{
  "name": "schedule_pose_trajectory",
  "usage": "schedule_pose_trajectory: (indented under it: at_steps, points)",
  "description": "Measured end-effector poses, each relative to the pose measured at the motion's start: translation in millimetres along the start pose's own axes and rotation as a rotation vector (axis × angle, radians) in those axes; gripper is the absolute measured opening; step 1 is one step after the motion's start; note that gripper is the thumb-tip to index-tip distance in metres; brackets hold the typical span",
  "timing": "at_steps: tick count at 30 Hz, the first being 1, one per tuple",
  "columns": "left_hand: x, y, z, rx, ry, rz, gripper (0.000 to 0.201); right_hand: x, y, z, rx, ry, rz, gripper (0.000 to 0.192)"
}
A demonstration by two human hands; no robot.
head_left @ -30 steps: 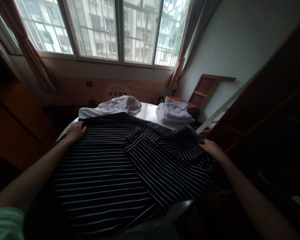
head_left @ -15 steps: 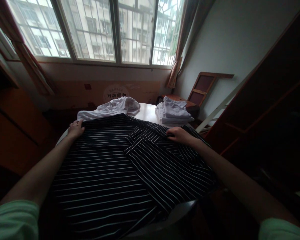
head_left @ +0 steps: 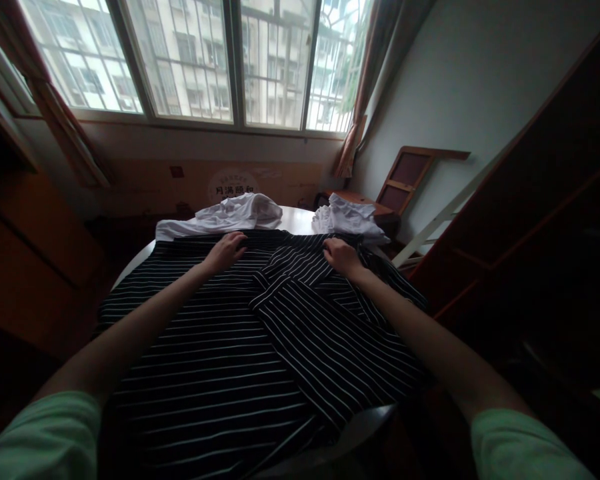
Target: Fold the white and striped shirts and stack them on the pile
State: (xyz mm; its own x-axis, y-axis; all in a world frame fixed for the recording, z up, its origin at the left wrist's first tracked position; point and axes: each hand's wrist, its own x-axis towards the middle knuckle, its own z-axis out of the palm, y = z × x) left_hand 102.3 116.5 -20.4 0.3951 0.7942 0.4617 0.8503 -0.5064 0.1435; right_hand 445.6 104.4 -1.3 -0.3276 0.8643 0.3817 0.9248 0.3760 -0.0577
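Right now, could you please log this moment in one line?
left hand: on striped garment, far edge | right hand: on striped garment | white clothes: beyond, on table

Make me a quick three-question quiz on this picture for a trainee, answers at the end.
1. Multiple choice: what lies just beyond the striped garment, on the left? (a) a green towel, (b) a heap of white cloth, (c) an open book.
2. True or false: the left hand is at the garment's near edge, closest to the person.
3. Fill in: the bare part of the tabletop is ____ in colour.

Key: 1. b; 2. false; 3. white.
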Motion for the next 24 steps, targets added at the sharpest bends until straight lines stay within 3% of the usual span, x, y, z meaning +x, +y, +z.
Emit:
schedule_pose_trajectory:
  at_steps: [2,5,8,11,16,20,22,24]
  points:
    - [6.1,23.4,9.9,-0.040,-0.074,0.109,0.039,-0.5,-2.9,17.0,0.052,-0.053,-0.079,0.043]
    - [9.9,48.3,24.2,-0.060,-0.227,0.180,0.041,-0.8,0.0,38.8,0.109,-0.138,-0.080,0.047]
    - [10.0,56.9,35.5,-0.067,-0.363,0.145,0.045,-3.0,3.5,49.7,0.118,-0.199,-0.013,0.047]
    - [8.5,54.7,42.0,-0.079,-0.379,0.110,0.046,-6.7,2.2,49.0,0.095,-0.187,0.007,0.046]
    - [6.3,52.2,43.8,-0.077,-0.331,0.089,0.044,-12.5,-13.1,32.5,0.063,-0.064,-0.073,0.039]
    - [5.6,55.5,43.8,-0.091,-0.288,0.089,0.039,-34.8,-45.0,5.0,0.249,-0.010,-0.156,0.026]
    - [5.2,56.4,43.9,-0.103,-0.247,0.110,0.036,-59.8,-66.0,-16.3,0.394,-0.111,-0.244,0.019]
    - [4.3,56.7,42.9,-0.115,-0.156,0.141,0.032,-92.1,-84.9,-41.5,0.482,-0.309,-0.388,0.019]
